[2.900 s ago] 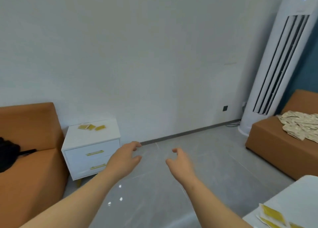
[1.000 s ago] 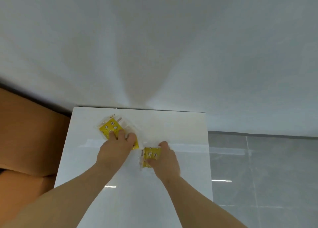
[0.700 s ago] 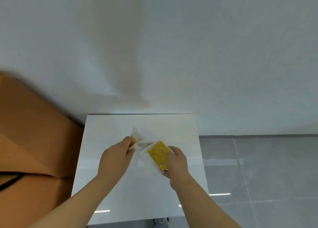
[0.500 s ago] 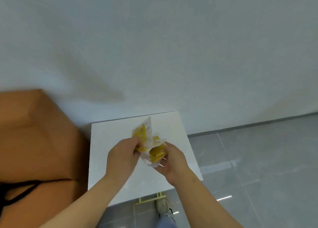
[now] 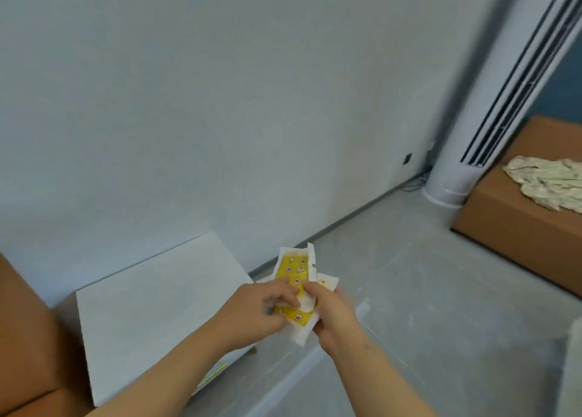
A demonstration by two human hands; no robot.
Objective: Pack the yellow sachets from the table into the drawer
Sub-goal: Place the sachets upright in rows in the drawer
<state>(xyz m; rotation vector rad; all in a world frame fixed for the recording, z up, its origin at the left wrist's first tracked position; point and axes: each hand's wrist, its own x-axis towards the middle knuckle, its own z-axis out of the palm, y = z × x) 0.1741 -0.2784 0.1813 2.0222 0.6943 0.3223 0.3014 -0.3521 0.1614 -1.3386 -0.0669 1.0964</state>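
Observation:
A small bundle of yellow sachets point(image 5: 295, 271) with white edges is pinched between both hands, held in the air just past the right front corner of the white bedside cabinet point(image 5: 151, 293). My left hand point(image 5: 258, 309) grips the bundle from the left and my right hand point(image 5: 330, 312) from the right and below. One sachet stands upright above my fingers; another shows under them. The cabinet top lies bare. Its drawers are mostly hidden behind my left forearm; only a gold drawer handle point(image 5: 214, 374) shows.
An orange sofa point(image 5: 28, 347) stands against the cabinet's left side. At the right are a white tower air conditioner point(image 5: 491, 107) and another orange seat point(image 5: 519, 215) with a crumpled cloth point(image 5: 548, 183) on it. Grey floor lies between them. A white table edge point(image 5: 574, 369) shows at far right.
Both hands picked the sachets off the cabinet top, brought them together into one bundle and carried it right of the cabinet. The view has swung to the right.

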